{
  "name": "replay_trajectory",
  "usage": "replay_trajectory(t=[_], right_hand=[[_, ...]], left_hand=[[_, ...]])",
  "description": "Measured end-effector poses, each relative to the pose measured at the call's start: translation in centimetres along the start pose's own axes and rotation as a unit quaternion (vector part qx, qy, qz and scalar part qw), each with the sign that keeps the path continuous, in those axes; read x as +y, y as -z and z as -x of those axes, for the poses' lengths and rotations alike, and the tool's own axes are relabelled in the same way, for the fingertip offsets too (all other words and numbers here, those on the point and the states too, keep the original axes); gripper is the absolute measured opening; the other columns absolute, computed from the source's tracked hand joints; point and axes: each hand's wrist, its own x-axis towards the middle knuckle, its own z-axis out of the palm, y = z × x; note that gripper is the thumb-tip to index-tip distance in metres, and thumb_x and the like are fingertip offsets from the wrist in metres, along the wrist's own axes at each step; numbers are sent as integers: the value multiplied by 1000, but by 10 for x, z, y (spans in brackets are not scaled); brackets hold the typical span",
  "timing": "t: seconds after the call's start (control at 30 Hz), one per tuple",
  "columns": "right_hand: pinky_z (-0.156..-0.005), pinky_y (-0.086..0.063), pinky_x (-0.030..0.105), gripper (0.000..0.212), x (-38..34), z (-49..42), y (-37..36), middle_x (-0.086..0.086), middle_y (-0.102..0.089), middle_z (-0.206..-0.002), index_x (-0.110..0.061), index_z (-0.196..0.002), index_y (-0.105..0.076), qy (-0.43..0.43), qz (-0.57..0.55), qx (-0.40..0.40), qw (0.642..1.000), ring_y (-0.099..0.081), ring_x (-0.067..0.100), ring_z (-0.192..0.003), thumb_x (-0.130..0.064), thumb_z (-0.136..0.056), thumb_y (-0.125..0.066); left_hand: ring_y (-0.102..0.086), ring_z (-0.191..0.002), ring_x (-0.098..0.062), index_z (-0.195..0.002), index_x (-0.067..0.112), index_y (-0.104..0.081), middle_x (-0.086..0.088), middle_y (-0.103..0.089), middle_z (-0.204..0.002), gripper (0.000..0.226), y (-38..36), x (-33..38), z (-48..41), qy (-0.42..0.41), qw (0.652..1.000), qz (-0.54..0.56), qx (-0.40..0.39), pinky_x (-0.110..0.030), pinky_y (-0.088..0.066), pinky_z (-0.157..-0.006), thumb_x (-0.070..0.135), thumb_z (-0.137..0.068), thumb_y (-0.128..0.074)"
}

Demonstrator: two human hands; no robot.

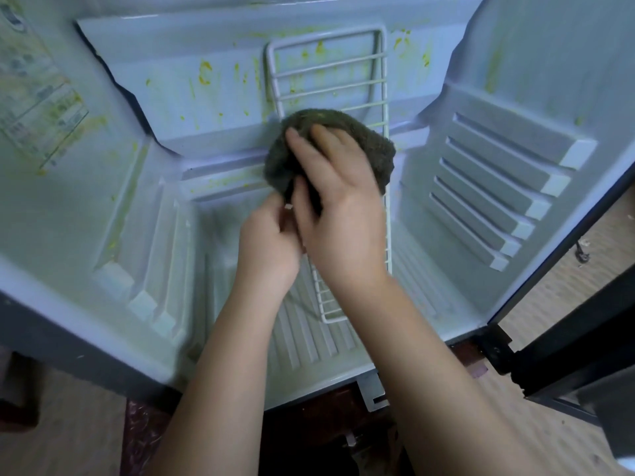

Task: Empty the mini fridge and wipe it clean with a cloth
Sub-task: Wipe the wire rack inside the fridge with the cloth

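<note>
The mini fridge [213, 97] stands open with no food inside, its pale walls smeared with yellow-green stains. A white wire shelf [330, 73] leans upright inside, from the floor up to the back wall. A dark green cloth [374, 146], bunched up, is held against the shelf. My right hand [340, 207] lies over the cloth with fingers curled on it. My left hand [268, 242] pinches the cloth's lower edge just beside the right thumb.
Ribbed shelf rails [498, 187] line the right wall and more rails [144, 297] the left. The open door's dark edge [563, 338] stands at the right over a wooden floor [563, 438]. A stained label [37, 97] covers the upper left wall.
</note>
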Motion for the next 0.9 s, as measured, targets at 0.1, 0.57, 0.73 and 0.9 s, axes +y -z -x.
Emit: replay_trajectory(t=[0.1, 0.57, 0.73, 0.9], right_hand=[[-110, -36, 37, 43, 0, 3, -6, 13, -52, -138, -8, -134, -56, 6, 36, -43, 998, -42, 31, -133, -3, -91, -54], [-88, -54, 28, 31, 65, 3, 76, -10, -71, -99, -20, -113, -68, -331, -151, -40, 930, -66, 4, -95, -3, -87, -63], [-75, -52, 17, 23, 60, 4, 88, -9, -73, -89, -18, -102, -68, -328, -258, -118, 901, -69, 5, -87, -1, -87, -66], [-68, -47, 13, 24, 48, 4, 101, -18, -71, -75, -23, -85, -65, -290, -205, -118, 927, -65, -1, -72, 0, -82, -71]], left_hand=[[-53, -57, 6, -71, 28, -52, 9, -59, -64, 31, 1, 1, 0, 7, 1000, 12, 4, -13, -43, -58, 12, -97, -49], [-71, -68, -7, -84, 23, -55, 5, -69, -75, 25, 6, 5, 5, 52, 992, 91, -69, -23, -56, -62, 9, -102, -43], [-70, -66, -7, -87, 24, -56, 7, -69, -80, 27, 6, 9, 9, 44, 992, 88, -85, -16, -52, -59, 6, -102, -42], [-71, -78, -9, -97, 37, -66, 10, -72, -85, 21, 3, 13, 9, 23, 998, 41, -49, -32, -57, -74, 21, -98, -52]])
